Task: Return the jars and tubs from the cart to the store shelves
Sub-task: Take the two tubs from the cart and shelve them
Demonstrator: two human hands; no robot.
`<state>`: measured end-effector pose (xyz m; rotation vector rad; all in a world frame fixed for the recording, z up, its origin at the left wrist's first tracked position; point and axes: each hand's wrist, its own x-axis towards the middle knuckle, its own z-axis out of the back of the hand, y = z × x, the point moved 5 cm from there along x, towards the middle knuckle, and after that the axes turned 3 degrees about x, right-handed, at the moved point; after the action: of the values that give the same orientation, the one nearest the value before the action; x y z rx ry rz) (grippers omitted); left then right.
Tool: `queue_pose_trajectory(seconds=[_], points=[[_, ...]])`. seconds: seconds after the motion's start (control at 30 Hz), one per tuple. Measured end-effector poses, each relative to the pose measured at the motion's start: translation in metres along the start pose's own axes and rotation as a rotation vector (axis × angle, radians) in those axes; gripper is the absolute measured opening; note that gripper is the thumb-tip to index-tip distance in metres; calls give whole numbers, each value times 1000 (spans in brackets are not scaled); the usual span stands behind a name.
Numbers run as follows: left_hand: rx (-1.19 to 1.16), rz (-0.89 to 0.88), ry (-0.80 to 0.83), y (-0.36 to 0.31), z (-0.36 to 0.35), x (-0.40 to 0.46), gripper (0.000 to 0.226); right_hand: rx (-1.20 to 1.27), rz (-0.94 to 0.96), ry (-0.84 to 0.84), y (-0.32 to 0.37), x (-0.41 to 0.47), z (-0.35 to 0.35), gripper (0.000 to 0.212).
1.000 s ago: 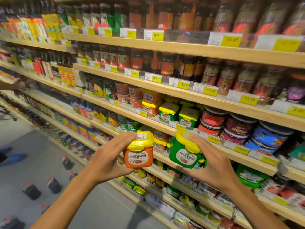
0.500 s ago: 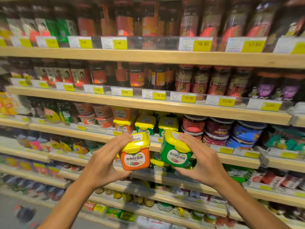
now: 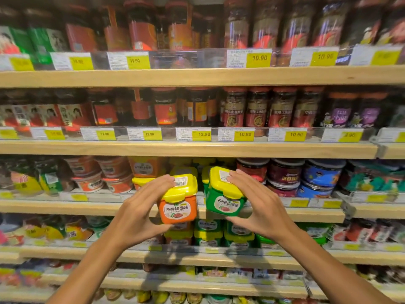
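Store shelves (image 3: 197, 210) fill the view. Left hand (image 3: 140, 212) grips an orange tub (image 3: 178, 205), right hand (image 3: 260, 207) grips a green tub (image 3: 223, 199), both upright, just before the matching yellow-lidded row, probably their slot, straight ahead.

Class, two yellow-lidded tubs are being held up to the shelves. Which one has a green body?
The green tub in the right hand. The orange tub, gripped by the left hand, shares the yellow lid but not the body colour.
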<state>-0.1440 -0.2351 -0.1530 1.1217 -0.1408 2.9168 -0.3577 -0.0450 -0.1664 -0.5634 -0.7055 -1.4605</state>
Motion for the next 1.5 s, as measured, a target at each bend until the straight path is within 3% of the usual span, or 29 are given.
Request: queue_pose_trajectory(seconds=[0.43,0.9,1.23,1.5], points=[[8,-138,-52,25,0,-53,90,-102,24,-60,33,-20,-44,91],[-32,-121,-93,44,14,-53,94,-212,-14,1,12,36,-46,96],[-62,-97,-117,39,12,-53,91,-210,-141,-29,-4,55,-51,92],[-67,-76,-116,24,17,-54,86,-264,-385,108,-28,65,-56,70]])
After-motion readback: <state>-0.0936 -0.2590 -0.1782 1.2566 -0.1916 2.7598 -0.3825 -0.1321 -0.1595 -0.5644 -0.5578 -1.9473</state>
